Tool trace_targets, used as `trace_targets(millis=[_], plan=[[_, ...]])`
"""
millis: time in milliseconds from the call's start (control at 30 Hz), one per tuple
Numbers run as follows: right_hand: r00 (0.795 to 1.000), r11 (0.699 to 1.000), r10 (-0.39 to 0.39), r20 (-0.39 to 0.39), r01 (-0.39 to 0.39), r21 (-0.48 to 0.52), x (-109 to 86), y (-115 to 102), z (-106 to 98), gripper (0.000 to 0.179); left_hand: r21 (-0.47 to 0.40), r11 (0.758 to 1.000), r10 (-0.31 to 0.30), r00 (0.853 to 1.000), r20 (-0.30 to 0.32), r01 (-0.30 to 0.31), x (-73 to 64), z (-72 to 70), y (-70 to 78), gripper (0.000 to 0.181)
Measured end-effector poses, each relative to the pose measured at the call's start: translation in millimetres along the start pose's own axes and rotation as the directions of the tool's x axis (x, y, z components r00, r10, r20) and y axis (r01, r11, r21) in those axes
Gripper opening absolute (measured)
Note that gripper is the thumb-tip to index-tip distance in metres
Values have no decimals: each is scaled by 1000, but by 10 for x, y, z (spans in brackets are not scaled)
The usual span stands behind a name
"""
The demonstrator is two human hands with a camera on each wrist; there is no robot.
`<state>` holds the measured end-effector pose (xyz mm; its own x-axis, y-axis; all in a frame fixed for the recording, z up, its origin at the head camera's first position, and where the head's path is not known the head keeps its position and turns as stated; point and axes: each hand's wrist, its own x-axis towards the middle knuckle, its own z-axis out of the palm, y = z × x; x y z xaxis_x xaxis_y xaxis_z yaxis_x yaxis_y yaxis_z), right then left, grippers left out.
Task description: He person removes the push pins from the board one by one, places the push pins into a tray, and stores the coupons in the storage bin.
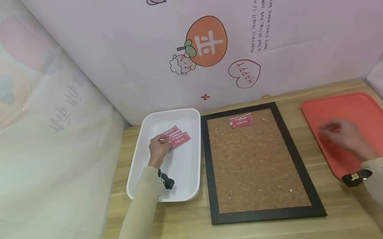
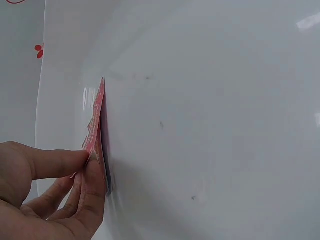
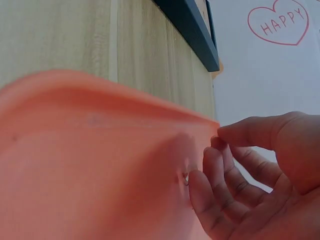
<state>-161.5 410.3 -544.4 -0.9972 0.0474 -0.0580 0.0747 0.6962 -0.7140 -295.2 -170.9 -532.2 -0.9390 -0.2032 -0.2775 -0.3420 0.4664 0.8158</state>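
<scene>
My left hand (image 1: 158, 148) is inside the white tray (image 1: 185, 171), pinching small pink printed cards (image 1: 178, 139) between thumb and fingertips. In the left wrist view the cards (image 2: 100, 135) appear edge-on, as a thin upright bundle. My right hand (image 1: 344, 136), blurred in the head view, is over the red tray (image 1: 379, 126). Its fingers (image 3: 215, 195) are loosely bent beside a small shiny piece (image 3: 186, 178) at the tray surface, and nothing shows between them. Between the trays lies a cork board (image 1: 251, 160) with a similar pink card (image 1: 241, 121) at its top.
Small metallic tacks (image 1: 291, 190) sit near the cork board's corners. The board's black frame (image 1: 268, 215) lies on the wooden table (image 1: 192, 237) close to the white tray. A printed cloth (image 1: 143, 60) hangs behind and at the sides.
</scene>
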Motion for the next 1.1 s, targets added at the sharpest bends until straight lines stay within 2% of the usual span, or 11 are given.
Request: trace_targets(millis=[133, 200, 333, 600, 833, 1100], plan=[[1000, 1000, 20, -7, -21, -22, -33, 7, -19, 36, 12, 1000, 1, 1000, -11, -1, 3, 2, -12, 45], [999, 999, 36, -2, -36, -33, -45, 1, -29, 36, 26, 999, 20, 1000, -24, -20, 5, 10, -24, 45], [998, 997, 59, 10, -58, -52, -57, 4, -40, 35, 79, 996, 52, 997, -53, -48, 19, 34, -46, 42], [997, 993, 75, 7, -74, -90, -50, 35, -50, 32, 185, 981, 73, 994, -79, -57, 36, 77, -64, 39], [998, 988, 59, 2, -58, -140, -44, 74, -39, 32, 232, 971, 74, 993, -87, -52, 22, 86, -57, 38], [999, 988, 49, -12, -50, -146, -40, 76, -16, 28, 258, 964, 83, 993, -88, -58, 4, 87, -24, 34]])
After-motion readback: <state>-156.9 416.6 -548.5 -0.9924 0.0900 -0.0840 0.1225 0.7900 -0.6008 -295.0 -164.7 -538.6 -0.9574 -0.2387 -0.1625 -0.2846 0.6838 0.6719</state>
